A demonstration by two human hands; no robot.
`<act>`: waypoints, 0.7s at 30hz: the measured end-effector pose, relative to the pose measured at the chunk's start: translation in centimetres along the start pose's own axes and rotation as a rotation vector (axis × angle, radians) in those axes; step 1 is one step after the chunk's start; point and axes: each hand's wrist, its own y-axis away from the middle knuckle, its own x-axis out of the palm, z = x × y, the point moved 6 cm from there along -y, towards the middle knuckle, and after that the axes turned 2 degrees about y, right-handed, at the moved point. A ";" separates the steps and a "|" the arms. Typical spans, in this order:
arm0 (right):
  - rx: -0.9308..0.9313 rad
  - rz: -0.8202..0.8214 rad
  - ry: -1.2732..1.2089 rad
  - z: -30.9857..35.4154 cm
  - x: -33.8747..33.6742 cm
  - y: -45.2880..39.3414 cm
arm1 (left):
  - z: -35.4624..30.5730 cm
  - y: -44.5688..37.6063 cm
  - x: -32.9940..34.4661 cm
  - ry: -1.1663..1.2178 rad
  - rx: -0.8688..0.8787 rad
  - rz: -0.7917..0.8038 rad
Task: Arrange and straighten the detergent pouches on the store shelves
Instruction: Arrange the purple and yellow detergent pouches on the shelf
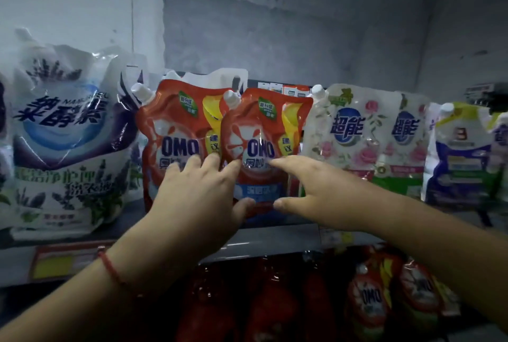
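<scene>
Your left hand and right hand, fingers extended, press the glossy red soft-plastic pouch; it's floppy, slippery, so steady its sides at three and nine o'clock.

On the upper shelf, the front OMO pouch stands overlapping the second OMO pouch to its left. Left of those stands the lavender pouch; right of the front OMO pouch, the rose pouch. Below it, more OMO pouches.
</scene>
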 end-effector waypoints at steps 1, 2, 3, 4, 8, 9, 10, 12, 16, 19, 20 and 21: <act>0.014 -0.002 -0.016 -0.7 0.1 0.6 | -0.6 0.0 0.0 0.011 0.002 -0.001; 0.027 -0.005 -0.022 -1.6 0.3 1.3 | -1.3 0.0 0.0 0.026 0.008 -0.002; 0.040 -0.005 -0.023 -2.5 0.5 2.0 | -2.1 -0.1 0.1 0.043 0.017 -0.005; 0.058 0.002 -0.021 -3.5 0.7 2.7 | -3.0 -0.2 0.2 0.062 0.031 -0.012; 0.160 0.055 -0.013 -8.5 1.3 6.1 | -7.9 -1.2 1.0 0.058 0.100 0.003; 0.181 0.062 -0.013 -10.0 1.3 7.0 | -9.3 -1.6 1.2 0.052 0.114 0.014; 0.206 0.066 -0.021 -11.6 1.3 7.9 | -10.8 -2.1 1.5 0.051 0.132 0.022; 0.262 0.067 -0.048 -14.8 1.0 9.7 | -14.0 -3.1 1.8 0.068 0.174 0.026; 0.362 0.072 -0.062 -21.4 0.0 13.7 | -21.6 -5.1 2.3 0.113 0.287 0.020; 0.409 0.063 -0.048 -26.6 -1.0 16.6 | -27.4 -6.6 2.8 0.117 0.358 0.020; 0.420 0.061 -0.044 -28.3 -1.3 17.4 | -29.3 -7.2 2.9 0.118 0.372 0.021; 0.429 0.060 -0.043 -30.1 -1.8 18.1 | -31.2 -7.8 3.1 0.121 0.381 0.023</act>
